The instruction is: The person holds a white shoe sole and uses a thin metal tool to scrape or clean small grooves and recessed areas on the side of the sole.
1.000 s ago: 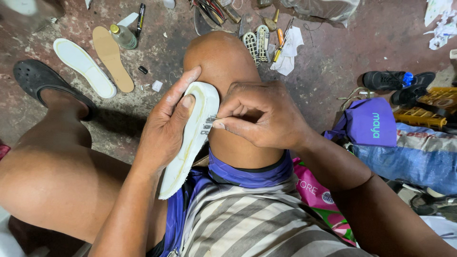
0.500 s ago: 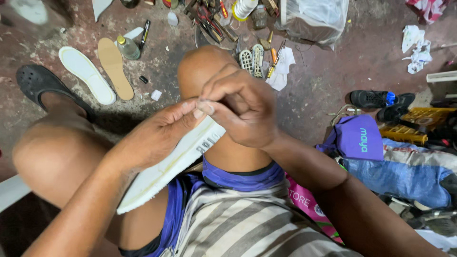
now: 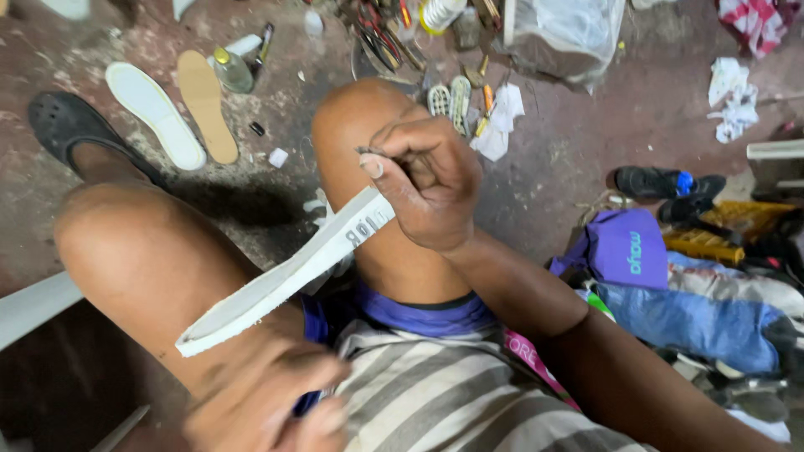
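Over the right knee [image 3: 368, 117], right hand [image 3: 423, 184] curled shut, thumb and forefinger pinching the toe end of a white sole [image 3: 285, 276] together with a thin dark tool [image 3: 368, 151], likely a needle or awl, too small to tell. Slanting down from that pinch, across the gap between the thighs, to its heel end near the left hand [image 3: 260, 402]. Left hand blurred at the bottom edge, fingers loosely bent, apparently just below the heel end; touching or apart, cannot tell, nor whether gripping.

Probably light, foam or rubber by the look: thin, long, holding straight when carried by one end, so fairly stiff yet likely bendable. Not fragile, not slippery by the matte surface. Best taken at the edges near either end, one hand per end, leaving the rim free for the tool.

White, slightly soiled, with a raised lip along the side and dark printed marks near the toe end.

On the floor beyond: two insoles [image 3: 180, 113], a small bottle [image 3: 230, 71], scattered tools [image 3: 385, 33], a purple bag [image 3: 624, 251].
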